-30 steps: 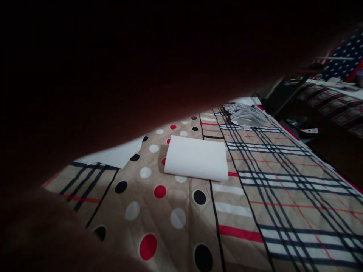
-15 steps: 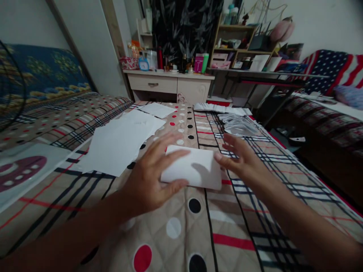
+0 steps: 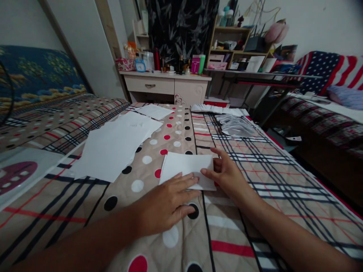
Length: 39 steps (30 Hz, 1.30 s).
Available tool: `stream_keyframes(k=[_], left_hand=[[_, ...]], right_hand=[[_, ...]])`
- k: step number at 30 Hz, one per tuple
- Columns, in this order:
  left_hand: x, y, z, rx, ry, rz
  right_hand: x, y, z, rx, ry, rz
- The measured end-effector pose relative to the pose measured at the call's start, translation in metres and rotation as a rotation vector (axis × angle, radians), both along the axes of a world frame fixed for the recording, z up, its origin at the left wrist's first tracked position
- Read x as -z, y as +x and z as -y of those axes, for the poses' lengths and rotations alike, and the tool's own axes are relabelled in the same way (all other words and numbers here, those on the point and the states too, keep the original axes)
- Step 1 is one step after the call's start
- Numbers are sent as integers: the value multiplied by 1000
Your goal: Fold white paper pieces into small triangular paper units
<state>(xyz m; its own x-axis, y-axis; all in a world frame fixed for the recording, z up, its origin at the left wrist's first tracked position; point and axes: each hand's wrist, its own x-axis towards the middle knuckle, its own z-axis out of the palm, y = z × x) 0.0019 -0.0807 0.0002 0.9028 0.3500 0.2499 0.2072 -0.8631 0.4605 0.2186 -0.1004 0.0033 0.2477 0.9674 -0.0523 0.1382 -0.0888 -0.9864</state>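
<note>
White paper (image 3: 184,164): blank, oblong, layered at left edge, lying on the bed between both hands. Left hand (image 3: 164,200): fingers slightly spread, laid over the paper's near edge. Right hand (image 3: 231,175): thumb over right edge, fingers curled beside it; cannot tell whether pinching. Patterned bedspread (image 3: 297,189): loose sheets (image 3: 113,147) left, slips (image 3: 234,126) far right. Beyond: dresser (image 3: 163,87), then shelf (image 3: 232,28)

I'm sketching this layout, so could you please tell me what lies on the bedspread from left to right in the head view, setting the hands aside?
White item with purplish print, large white sheets, small white paper, fanned pale pile.
</note>
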Motion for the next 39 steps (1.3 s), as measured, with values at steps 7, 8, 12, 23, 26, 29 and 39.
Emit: stream_keyframes(k=[7, 8, 12, 23, 26, 29, 39], left_hand=[[-1, -5, -17, -635, -71, 525], [0, -5, -22, -710, -149, 575], [4, -7, -35, -735, -597, 662], [1, -10, -36, -692, -689, 731], [3, -9, -39, -657, -749, 780], [6, -9, -40, -665, -779, 785], [4, -6, -38, -756, -851, 706]], right_hand=[[-7, -15, 7, 45, 49, -239], [-8, -15, 7, 52, 59, -250], [-9, -13, 7, 59, 89, -272], [-5, -11, 4, 32, 79, -245], [-2, -11, 3, 27, 110, -267], [0, -10, 4, 52, 158, -277], [2, -8, 3, 55, 175, -192]])
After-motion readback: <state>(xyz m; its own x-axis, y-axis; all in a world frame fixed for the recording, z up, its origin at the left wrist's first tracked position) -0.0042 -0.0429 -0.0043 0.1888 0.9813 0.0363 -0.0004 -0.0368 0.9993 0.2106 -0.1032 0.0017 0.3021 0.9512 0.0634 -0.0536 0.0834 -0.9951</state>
